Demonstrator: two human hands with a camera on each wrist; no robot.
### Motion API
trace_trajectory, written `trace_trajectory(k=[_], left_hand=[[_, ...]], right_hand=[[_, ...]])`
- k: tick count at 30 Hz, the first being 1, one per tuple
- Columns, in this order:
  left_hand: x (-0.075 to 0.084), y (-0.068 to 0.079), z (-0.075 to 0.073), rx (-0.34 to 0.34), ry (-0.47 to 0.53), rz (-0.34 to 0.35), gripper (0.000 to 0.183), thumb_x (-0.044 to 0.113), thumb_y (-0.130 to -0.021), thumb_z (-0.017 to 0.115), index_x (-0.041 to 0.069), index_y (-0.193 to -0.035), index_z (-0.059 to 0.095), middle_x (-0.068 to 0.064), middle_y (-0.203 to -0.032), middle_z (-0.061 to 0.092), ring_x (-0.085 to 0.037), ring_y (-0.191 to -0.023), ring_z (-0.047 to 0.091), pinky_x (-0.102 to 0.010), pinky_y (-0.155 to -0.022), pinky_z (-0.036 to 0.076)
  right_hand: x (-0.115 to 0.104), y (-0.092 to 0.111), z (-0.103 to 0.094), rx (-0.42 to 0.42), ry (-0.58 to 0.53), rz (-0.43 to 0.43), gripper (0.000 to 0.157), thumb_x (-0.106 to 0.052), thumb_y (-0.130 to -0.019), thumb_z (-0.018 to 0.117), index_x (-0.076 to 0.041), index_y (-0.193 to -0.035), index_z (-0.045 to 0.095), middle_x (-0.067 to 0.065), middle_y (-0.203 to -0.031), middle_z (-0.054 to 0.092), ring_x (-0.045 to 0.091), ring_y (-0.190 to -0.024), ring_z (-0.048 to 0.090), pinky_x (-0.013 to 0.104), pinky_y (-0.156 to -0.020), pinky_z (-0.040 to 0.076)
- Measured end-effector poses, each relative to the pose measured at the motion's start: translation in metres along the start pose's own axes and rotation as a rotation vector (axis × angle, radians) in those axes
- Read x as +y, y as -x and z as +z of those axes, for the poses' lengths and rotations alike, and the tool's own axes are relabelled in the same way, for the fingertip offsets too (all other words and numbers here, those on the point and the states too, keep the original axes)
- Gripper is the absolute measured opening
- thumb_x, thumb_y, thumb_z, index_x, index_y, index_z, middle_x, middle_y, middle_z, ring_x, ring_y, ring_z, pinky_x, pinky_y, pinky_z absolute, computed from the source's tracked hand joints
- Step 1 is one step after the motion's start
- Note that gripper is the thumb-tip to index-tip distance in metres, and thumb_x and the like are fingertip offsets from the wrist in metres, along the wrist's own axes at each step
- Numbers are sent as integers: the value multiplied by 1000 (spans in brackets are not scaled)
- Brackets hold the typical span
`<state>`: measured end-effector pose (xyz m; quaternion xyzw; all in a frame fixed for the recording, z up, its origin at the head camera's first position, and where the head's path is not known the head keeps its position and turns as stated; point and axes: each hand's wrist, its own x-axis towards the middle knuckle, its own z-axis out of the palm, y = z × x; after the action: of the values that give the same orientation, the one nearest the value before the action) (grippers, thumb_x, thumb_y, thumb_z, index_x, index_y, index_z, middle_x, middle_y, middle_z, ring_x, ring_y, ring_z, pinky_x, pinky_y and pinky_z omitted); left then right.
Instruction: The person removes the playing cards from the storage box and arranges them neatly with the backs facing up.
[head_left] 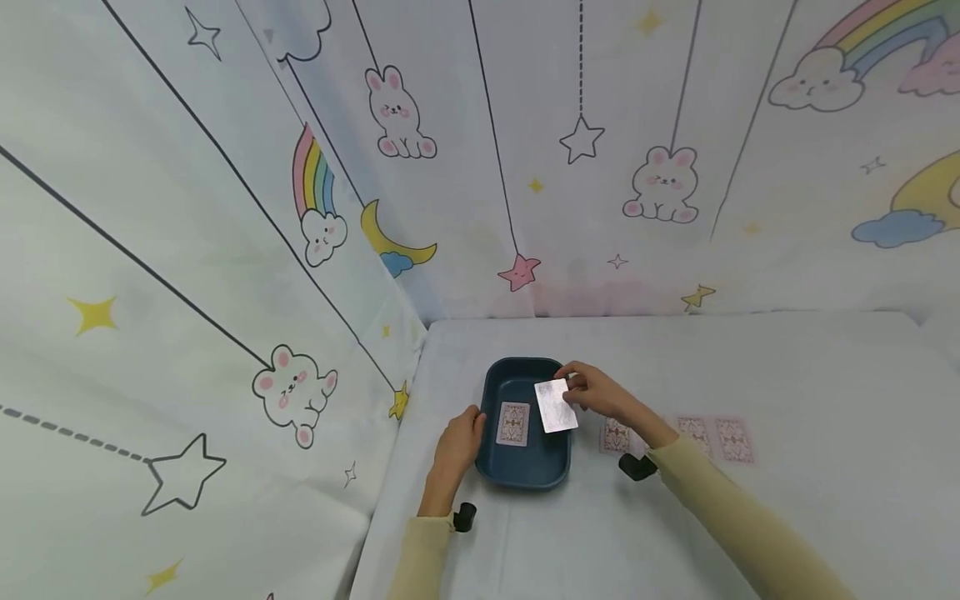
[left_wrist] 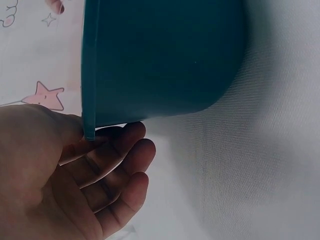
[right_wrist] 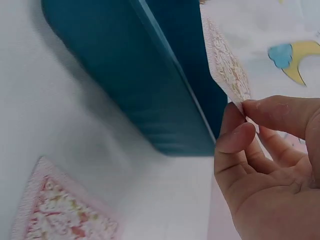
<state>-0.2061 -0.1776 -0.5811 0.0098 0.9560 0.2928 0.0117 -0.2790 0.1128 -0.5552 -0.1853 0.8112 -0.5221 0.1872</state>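
A dark blue tray (head_left: 525, 481) stands on the table, with one playing card (head_left: 513, 424) lying face down in its left part. My left hand (head_left: 459, 440) grips the tray's left rim; in the left wrist view the thumb is inside the edge and the fingers (left_wrist: 134, 132) curl beneath it. My right hand (head_left: 596, 390) pinches another playing card (head_left: 557, 407) by its edge, over the right side of the tray. That card's surface glares white in the head view, while the right wrist view shows its red-patterned back.
Right of the tray, several playing cards lie in a row on the white tablecloth: one near card (head_left: 615, 436), partly under the right forearm in this view, and a far one (head_left: 735, 440). A printed curtain (head_left: 480, 208) hangs behind and to the left.
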Motion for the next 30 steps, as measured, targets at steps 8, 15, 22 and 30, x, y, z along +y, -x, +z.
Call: trace_trajectory(k=[8, 15, 22, 30], left_hand=[[0, 1, 2, -3, -2, -3, 20, 22, -107, 49, 7, -98, 58, -2, -72, 52, -14, -60, 47, -27, -53, 36], [-1, 2, 2, 1, 5, -8, 19, 21, -107, 50, 6, -98, 58, -3, -73, 53, -14, -61, 48, -27, -54, 37], [-1, 1, 2, -3, -2, 1, 20, 22, -107, 49, 6, -98, 58, -3, -73, 53, -14, -60, 47, -27, -54, 37], [-2, 0, 1, 0, -10, 5, 21, 23, -107, 48, 6, -99, 58, -3, -73, 53, -14, -60, 48, -27, -54, 37]], right_hand=[[24, 33, -25, 89, -52, 29, 42, -14, -100, 63, -2, -138, 49, 19, -101, 65, 26, -80, 54, 33, -67, 49], [54, 64, -57, 155, 5, 42, 46, -19, -101, 61, -2, -141, 48, 21, -108, 66, 19, -83, 56, 34, -70, 52], [88, 102, -95, 216, 62, 123, 55, -33, -103, 58, -4, -147, 42, 30, -133, 57, 29, -111, 62, 39, -81, 55], [122, 147, -134, 260, 125, 209, 60, -37, -103, 57, 1, -146, 41, 34, -136, 53, -7, -99, 56, 27, -80, 52]])
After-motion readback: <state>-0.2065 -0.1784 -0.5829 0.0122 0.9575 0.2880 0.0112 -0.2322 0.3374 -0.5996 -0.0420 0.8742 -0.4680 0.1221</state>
